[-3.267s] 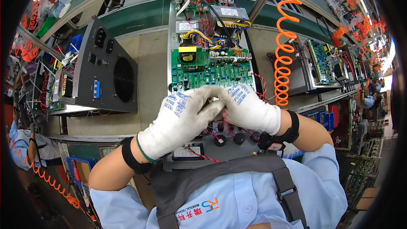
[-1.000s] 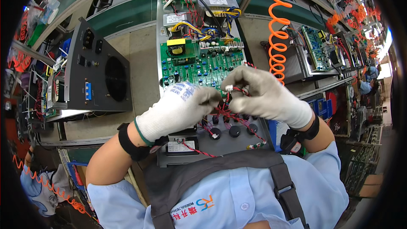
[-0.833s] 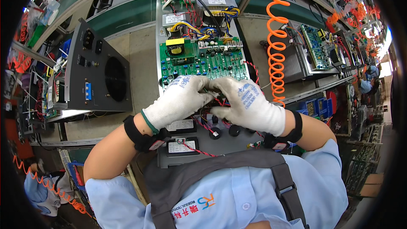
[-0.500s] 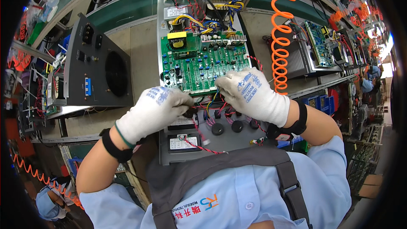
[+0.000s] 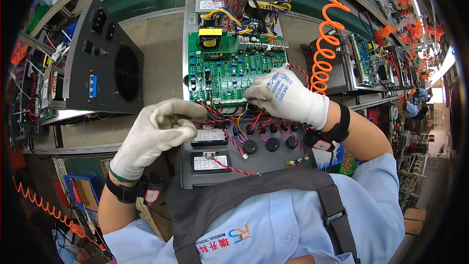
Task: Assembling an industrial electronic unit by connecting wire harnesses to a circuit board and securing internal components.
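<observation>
A green circuit board (image 5: pixel 224 79), full of small parts, lies on the metal chassis of an open electrical unit. My right hand (image 5: pixel 278 93), in a white glove, is closed in a pinch at the board's front edge. Thin yellow, blue and green wires (image 5: pixel 240 122) run up to its fingertips; the wire connector there is mostly covered by the fingers. My gloved left hand (image 5: pixel 159 129) is off to the left of the board's front edge, thumb and fingers apart, holding nothing. Below the board, a loose red-and-black lead ends in a white plug (image 5: pixel 245 156).
Black round knob-like parts (image 5: pixel 272 144) line the grey front panel (image 5: pixel 195 180). At left stands a dark panel (image 5: pixel 105 63) with a fan opening and blue switch. An orange coiled hose (image 5: pixel 325 51) hangs at right, before another open unit (image 5: pixel 361 58). A blue bin (image 5: pixel 88 190) sits lower left.
My left hand has drawn back left and slightly down from the wires, and its fingers have spread. My right hand stays at the board's front edge, shifted slightly. The view has shifted a little.
</observation>
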A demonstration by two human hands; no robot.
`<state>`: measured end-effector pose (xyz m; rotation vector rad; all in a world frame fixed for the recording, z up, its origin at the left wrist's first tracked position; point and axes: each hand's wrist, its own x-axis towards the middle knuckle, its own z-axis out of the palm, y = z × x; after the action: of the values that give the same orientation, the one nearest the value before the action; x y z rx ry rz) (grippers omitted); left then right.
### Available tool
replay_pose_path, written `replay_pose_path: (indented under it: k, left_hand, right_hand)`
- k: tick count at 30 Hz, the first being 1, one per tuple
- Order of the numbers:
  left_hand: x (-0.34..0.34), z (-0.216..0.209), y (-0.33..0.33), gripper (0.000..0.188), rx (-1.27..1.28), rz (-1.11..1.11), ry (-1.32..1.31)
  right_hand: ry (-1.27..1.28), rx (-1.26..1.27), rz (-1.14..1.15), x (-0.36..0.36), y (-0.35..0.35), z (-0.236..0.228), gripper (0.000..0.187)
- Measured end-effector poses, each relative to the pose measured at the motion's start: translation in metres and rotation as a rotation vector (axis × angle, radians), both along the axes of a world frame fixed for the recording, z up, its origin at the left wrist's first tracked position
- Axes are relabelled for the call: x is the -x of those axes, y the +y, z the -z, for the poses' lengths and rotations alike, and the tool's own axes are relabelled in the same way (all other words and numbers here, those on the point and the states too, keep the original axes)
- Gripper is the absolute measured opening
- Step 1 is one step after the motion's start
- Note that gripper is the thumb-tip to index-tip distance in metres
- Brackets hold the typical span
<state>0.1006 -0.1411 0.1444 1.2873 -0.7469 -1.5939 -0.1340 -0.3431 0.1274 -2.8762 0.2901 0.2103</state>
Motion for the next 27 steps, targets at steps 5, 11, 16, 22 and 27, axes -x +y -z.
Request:
replay_pose_path:
  k: [5, 11, 16, 22, 27]
  left_hand:
    - [-0.001, 0.027, 0.021, 0.051, 0.048, -0.196, -0.056]
    - [0.005, 0.047, 0.050, 0.071, 0.017, 0.067, -0.859]
    - [0.028, 0.061, 0.057, 0.059, 0.440, 0.169, -1.204]
    - [0.029, 0.052, 0.055, 0.054, 0.447, 0.256, -1.340]
    - [0.040, 0.039, 0.057, 0.048, 0.420, 0.238, -1.330]
  right_hand:
    - [0.161, 0.089, -0.046, -0.013, 0.000, -0.004, 0.014]
    - [0.287, -0.076, 0.113, -0.033, -0.011, -0.014, 0.019]
    - [0.340, -0.060, 0.038, -0.043, -0.016, -0.011, 0.020]
    - [0.359, -0.017, 0.001, -0.053, -0.014, -0.003, 0.020]
    - [0.298, -0.071, -0.024, -0.049, -0.019, -0.008, 0.017]
